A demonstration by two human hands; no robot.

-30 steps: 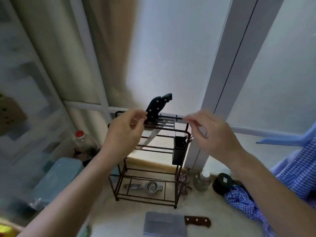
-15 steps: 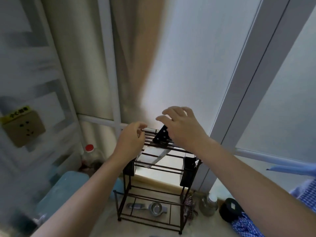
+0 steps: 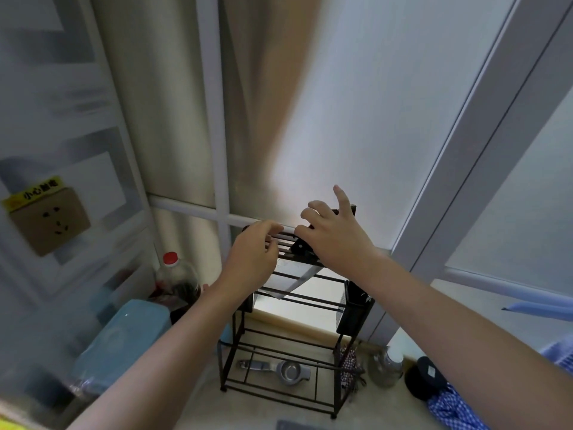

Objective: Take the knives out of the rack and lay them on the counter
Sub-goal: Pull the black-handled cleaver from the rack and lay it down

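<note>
A dark wire rack [image 3: 235, 346] stands on the counter [image 3: 201, 405] against the window. One knife leans in its top slots: the grey blade [image 3: 288, 279] slants down to the left and the black handle [image 3: 300, 250] points up to the right. My right hand [image 3: 336, 240] lies over the handle with thumb and fingers curled round it and the index finger lifted. My left hand [image 3: 252, 256] holds the rack's top rail just left of the knife. A cleaver's grey blade [image 3: 290, 426] barely shows on the counter at the bottom edge.
A metal squeezer [image 3: 279, 369] lies on the rack's bottom shelf and a black holder [image 3: 353, 308] hangs on its right side. On the left are a red-capped bottle [image 3: 175, 274] and a blue container [image 3: 121, 336]; on the right a glass jar [image 3: 386, 367], a black lid [image 3: 424, 380] and checked cloth [image 3: 455, 411].
My right hand came from the rack's right side across to the knife handle and settled over it. My left hand slid off the handle onto the top rail. The view tilted upward.
</note>
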